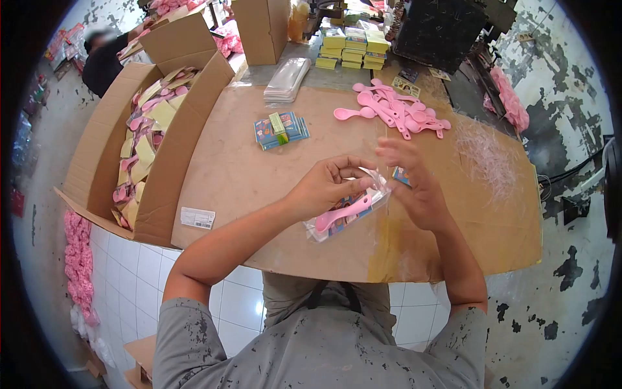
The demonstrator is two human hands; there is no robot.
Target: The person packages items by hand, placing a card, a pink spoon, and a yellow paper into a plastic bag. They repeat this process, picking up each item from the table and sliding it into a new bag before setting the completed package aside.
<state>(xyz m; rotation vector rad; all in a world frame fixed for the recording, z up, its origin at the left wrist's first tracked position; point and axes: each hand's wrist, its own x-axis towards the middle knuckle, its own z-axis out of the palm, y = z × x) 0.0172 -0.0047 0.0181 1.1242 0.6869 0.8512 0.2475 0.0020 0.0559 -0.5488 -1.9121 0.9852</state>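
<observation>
My left hand [334, 185] pinches the top end of a clear plastic bag [317, 237]. Inside the bag lie a pink measuring spoon [343, 214] and a blue printed card [339, 224]. Close to the bag's right end is my right hand [418, 185], its fingers blurred by motion and apart from the thumb. Between that thumb and the fingers, part of another blue card [401, 175] shows; what it rests on is hidden. Beyond my hands a pile of pink spoons [395, 110] lies on the cardboard-covered table [246, 188].
At left stands an open carton [162, 175] of packed bags. A stack of blue cards [282, 131], empty clear bags [287, 79] and yellow-edged card stacks [353, 47] lie farther back. Plastic shreds [486, 155] cover the right side. Another person [107, 61] is beyond the carton.
</observation>
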